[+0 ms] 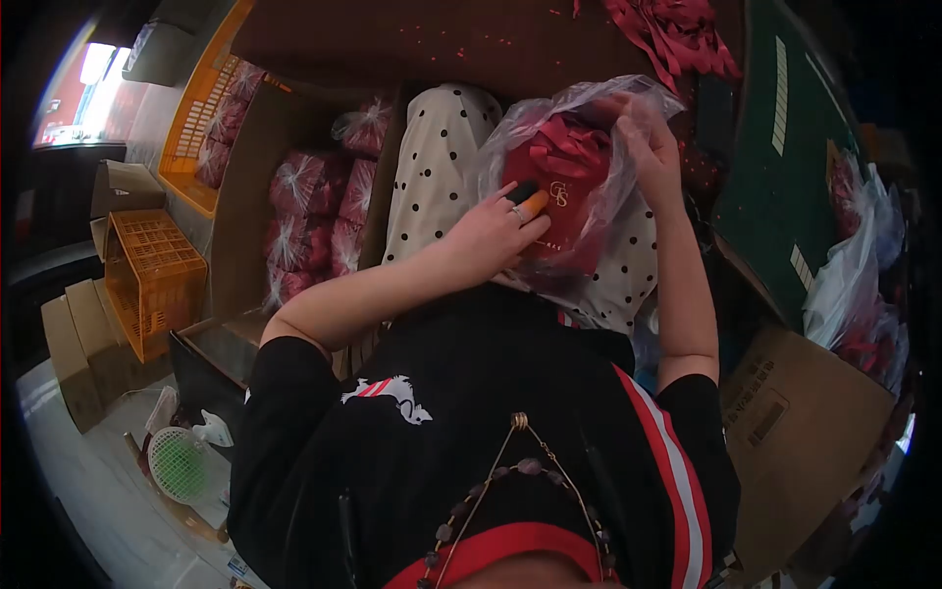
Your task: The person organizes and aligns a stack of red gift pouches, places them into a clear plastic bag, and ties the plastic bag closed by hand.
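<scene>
On my lap, over the white polka-dot cloth point(432, 147), lies a clear plastic bag point(491, 147) with red bags point(574, 221) inside, printed with gold letters, and red ribbon point(569, 145) at their top. My left hand point(505, 226) rests at the left side of the red bags, fingers partly curled, with a ring and black and orange finger covers; whether it grips the plastic is unclear. My right hand point(648, 142) is closed on the upper right edge of the clear plastic bag.
Left, a cardboard box point(240, 162) holds several wrapped red packs point(309, 187), beside orange crates point(157, 265). Red ribbons point(677, 39) lie on the brown table point(343, 39). Right are a green board point(795, 147), plastic bags point(854, 265) and a cardboard box point(805, 442).
</scene>
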